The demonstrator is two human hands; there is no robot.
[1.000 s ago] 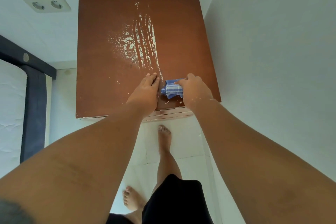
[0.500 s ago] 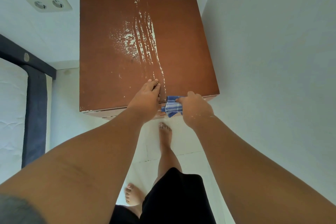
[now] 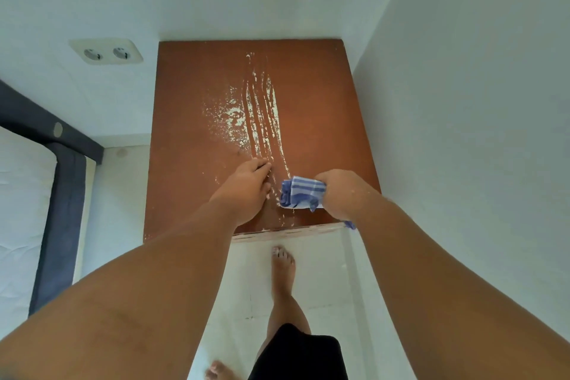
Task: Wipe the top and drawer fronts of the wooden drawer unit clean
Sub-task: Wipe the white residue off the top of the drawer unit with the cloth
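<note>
Head view: my right hand point(image 3: 340, 194) grips the soft, limp cloth point(image 3: 303, 191) mid-bunch at the front edge of the drawer unit point(image 3: 191, 139); left hand point(image 3: 246, 187) flat, relaxed.

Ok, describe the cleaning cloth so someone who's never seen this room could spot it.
Find the brown wooden drawer unit in the white corner. Near its front edge, the right hand grips a bunched cloth: the only blue-and-white striped thing there.

White walls point(image 3: 462, 71), tiled floor point(image 3: 324, 271), socket point(image 3: 106, 52)

Left hand point(image 3: 246, 191), right hand point(image 3: 342, 194) and blue cloth point(image 3: 303, 191) from the front edge back onto the drawer unit top point(image 3: 191, 133).
</note>
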